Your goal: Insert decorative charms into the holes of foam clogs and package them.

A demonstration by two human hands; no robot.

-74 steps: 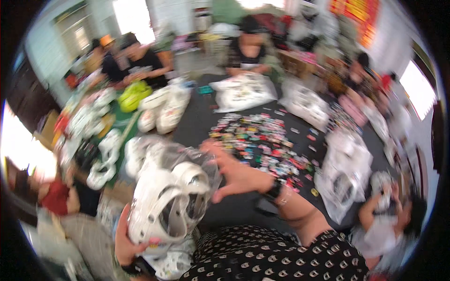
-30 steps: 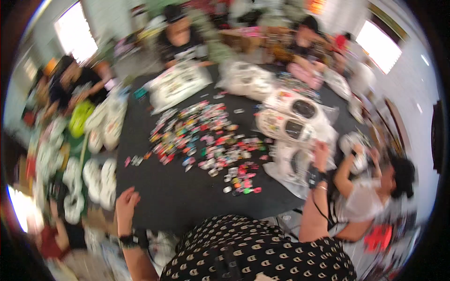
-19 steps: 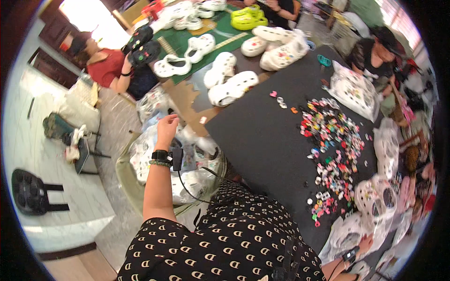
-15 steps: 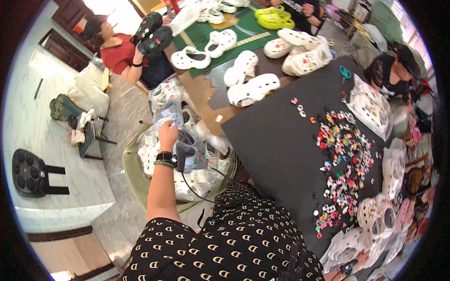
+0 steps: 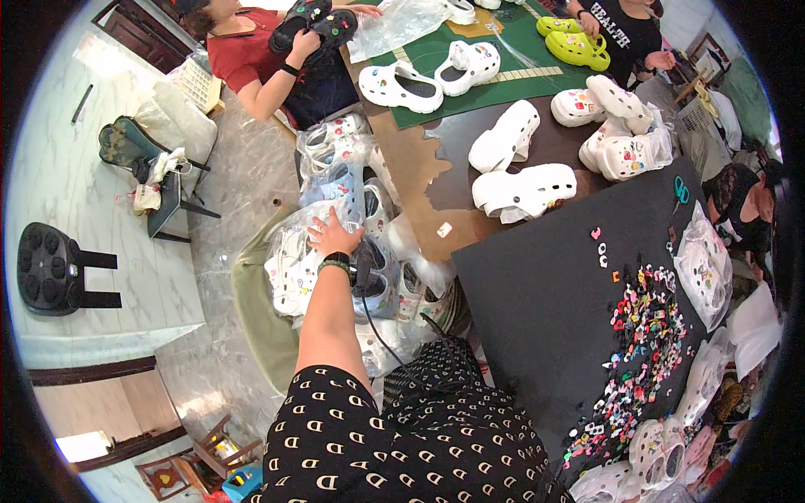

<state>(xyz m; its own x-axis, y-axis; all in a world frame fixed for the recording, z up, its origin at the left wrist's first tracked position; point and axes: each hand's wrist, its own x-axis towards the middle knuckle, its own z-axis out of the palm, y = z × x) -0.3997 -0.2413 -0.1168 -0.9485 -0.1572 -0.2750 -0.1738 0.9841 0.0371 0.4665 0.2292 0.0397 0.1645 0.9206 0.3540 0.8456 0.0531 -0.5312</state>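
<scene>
My left hand [image 5: 337, 235] reaches out with fingers spread and rests on clear plastic bags of clogs. Beneath and beside it are bagged white clogs [image 5: 292, 272]. Light blue clogs [image 5: 339, 193] in plastic lie just beyond the fingers. The bags fill a pale green sack [image 5: 262, 310] standing on the floor to the left of the table. My right hand is out of the picture.
A black board [image 5: 520, 302] at right carries a heap of colourful shoe charms [image 5: 641, 335] and teal scissors [image 5: 681, 191]. White clogs [image 5: 524, 189] stand on the brown table. One person [image 5: 243, 63] holds black clogs; another touches yellow-green clogs [image 5: 579, 49]. Bagged clogs [image 5: 703, 264] line the right.
The view has shifted, so the table sits farther right. My left hand's fingers have spread over the bags. My right hand, earlier beside bagged clogs at lower right, has left the picture.
</scene>
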